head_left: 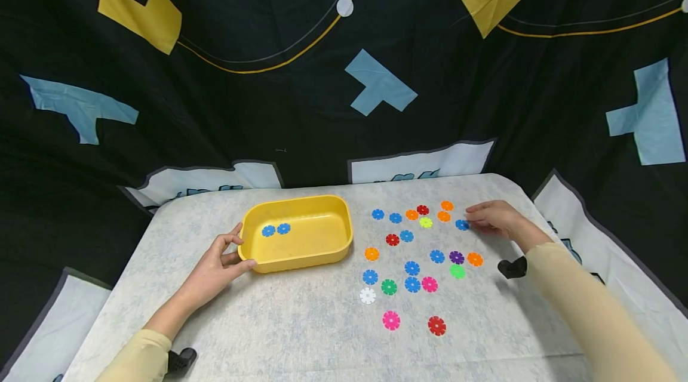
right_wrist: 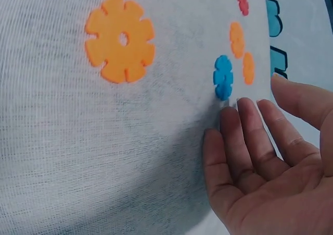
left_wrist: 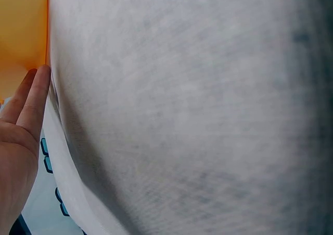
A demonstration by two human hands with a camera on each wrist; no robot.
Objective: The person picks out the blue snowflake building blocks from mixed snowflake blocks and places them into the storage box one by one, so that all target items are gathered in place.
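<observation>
Over the left end of a shallow yellow plastic tray [head_left: 301,262], my left hand [head_left: 212,268] holds its rim, thumb at the front corner and fingers along the side. Two fingers [left_wrist: 35,97] lie against the tray wall in the left wrist view. Inside the tray are two blue notched discs [head_left: 283,228]. My right hand [head_left: 497,219] is low over the table at the far right, fingers loosely bent with nothing between them. Its fingertips [right_wrist: 229,118] are right by a blue notched disc [right_wrist: 223,77] on the cloth.
Several notched plastic discs lie scattered right of the tray: an orange disc [head_left: 475,259], a purple disc [head_left: 457,257], a red disc [head_left: 437,326], a pink disc [head_left: 391,320], a white disc [head_left: 368,295]. Grey cloth [head_left: 301,334] covers the table; a black curtain [head_left: 301,113] hangs behind.
</observation>
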